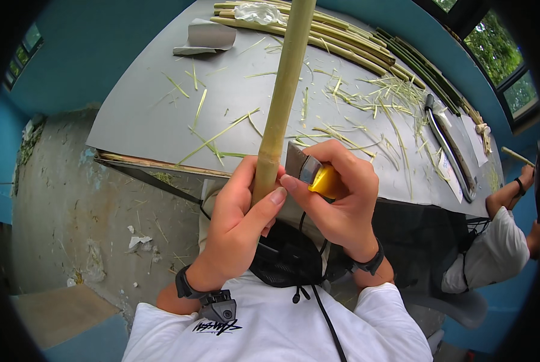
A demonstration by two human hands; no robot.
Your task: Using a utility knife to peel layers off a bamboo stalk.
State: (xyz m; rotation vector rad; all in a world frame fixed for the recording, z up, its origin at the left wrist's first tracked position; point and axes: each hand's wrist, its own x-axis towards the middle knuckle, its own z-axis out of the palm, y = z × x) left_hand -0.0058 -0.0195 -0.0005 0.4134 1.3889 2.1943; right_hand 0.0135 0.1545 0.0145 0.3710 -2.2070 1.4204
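Note:
A pale green bamboo pole [284,87] rises from my lap up past the far side of the table, crossing over its near edge. My left hand [238,211] is wrapped round its lower end, just below a joint, with the thumb lying along the front. In my right hand [344,196] is a utility knife [325,181] with a yellow handle and a broad grey blade end, held upright close to the pole's right side. The right thumb tip reaches toward the pole by the left fingers; whether it touches is hard to tell.
Thin green shavings [396,99] litter the grey table [143,102]. Along its far edge lie several bamboo poles [354,51] and a crumpled white cloth [259,13]. A curled grey sheet [208,37] rests at far left, a bow saw [448,145] at right. Another person [493,253] sits at the right.

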